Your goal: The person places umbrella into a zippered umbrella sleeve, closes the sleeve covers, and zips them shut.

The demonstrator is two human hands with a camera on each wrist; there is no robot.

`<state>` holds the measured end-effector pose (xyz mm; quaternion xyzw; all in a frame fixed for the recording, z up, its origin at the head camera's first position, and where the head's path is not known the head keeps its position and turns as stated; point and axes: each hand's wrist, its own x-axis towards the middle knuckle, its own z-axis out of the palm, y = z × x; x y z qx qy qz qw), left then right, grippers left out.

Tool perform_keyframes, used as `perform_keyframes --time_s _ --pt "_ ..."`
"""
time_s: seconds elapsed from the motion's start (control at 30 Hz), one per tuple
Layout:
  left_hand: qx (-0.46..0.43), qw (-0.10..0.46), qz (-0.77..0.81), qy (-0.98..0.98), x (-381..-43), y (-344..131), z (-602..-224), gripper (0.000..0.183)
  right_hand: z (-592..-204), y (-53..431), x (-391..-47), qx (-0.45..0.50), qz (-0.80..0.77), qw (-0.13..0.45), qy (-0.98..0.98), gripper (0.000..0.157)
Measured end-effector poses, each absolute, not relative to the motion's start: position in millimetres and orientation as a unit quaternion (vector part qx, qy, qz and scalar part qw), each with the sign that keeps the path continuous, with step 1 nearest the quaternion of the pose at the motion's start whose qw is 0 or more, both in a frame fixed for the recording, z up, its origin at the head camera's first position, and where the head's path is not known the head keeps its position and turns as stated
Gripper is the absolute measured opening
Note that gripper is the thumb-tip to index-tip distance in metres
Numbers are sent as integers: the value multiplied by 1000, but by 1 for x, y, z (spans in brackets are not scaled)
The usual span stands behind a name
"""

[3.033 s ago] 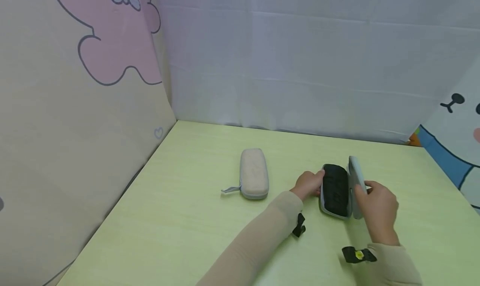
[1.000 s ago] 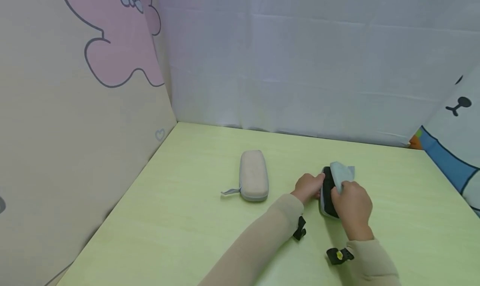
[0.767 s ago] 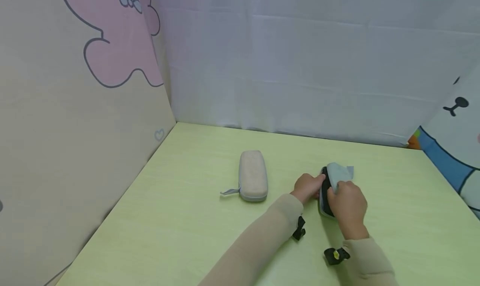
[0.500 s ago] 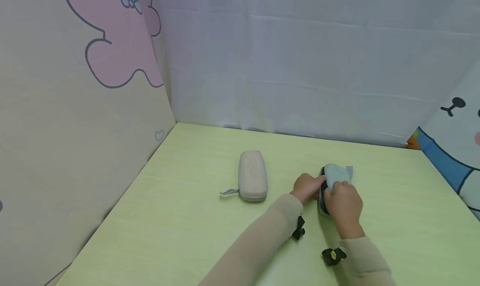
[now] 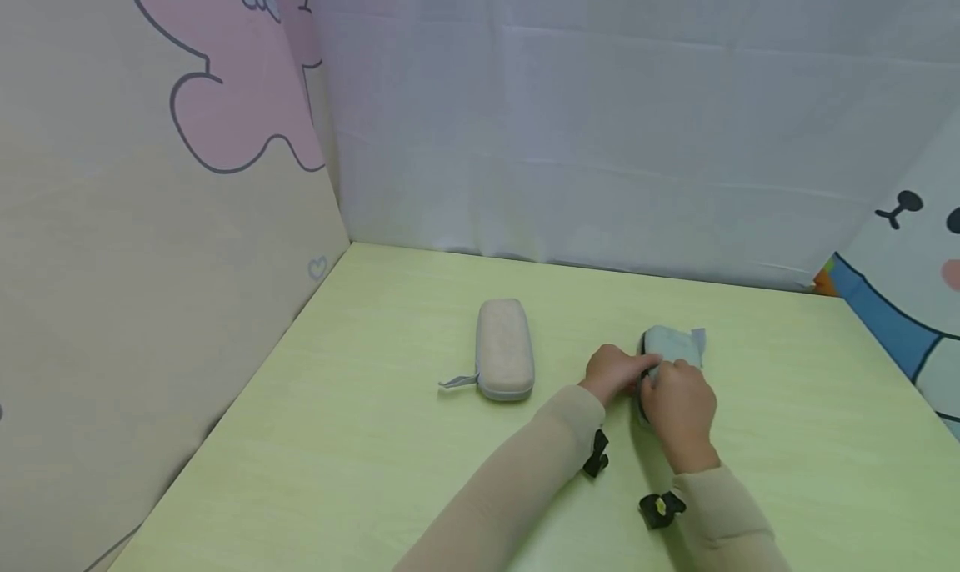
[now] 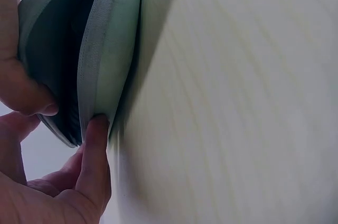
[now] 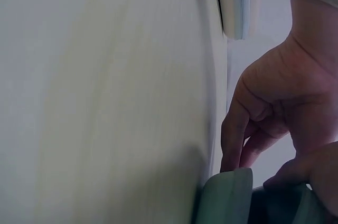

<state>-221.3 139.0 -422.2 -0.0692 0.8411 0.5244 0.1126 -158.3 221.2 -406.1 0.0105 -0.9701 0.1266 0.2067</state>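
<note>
Right of the beige case point(image 5: 505, 348) on the bench point(image 5: 337, 472), the green case point(image 5: 664, 343) sits ajar, left grip point(image 5: 611, 372) holding its lower shell point(image 6: 117, 49), right grip point(image 5: 681, 407) pinching its lid point(image 5: 677, 347). It looks light, stiff-shelled and not slippery; I'd take it by the sides.

The beige zip case point(image 5: 505, 348) at centre looks matt, cloth-covered; the pale green case point(image 5: 672, 344) at right, smooth, matt, with woven-looking edging point(image 6: 92, 49); the desk point(image 5: 330, 447), smooth, wood-grained.
</note>
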Motion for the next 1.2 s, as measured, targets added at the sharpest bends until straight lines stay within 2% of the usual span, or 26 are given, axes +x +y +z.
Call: perform_keyframes --time_s 0.67,0.87,0.97,1.1,1.2 --pt "-74 104 536 835 -223 138 -426 39 -408 221 -157 15 124 132 -983 25" --pt "-87 114 555 820 -222 137 -424 26 -396 235 -155 28 184 81 -979 29" --pt "-96 126 553 818 -222 139 -424 24 -388 252 -155 -7 256 67 -964 34" --pt "-93 139 555 815 -223 139 -424 23 -388 275 -154 -104 330 81 -935 44" --pt "-91 141 562 810 -224 139 -425 22 -389 288 -155 -161 401 44 -901 56"
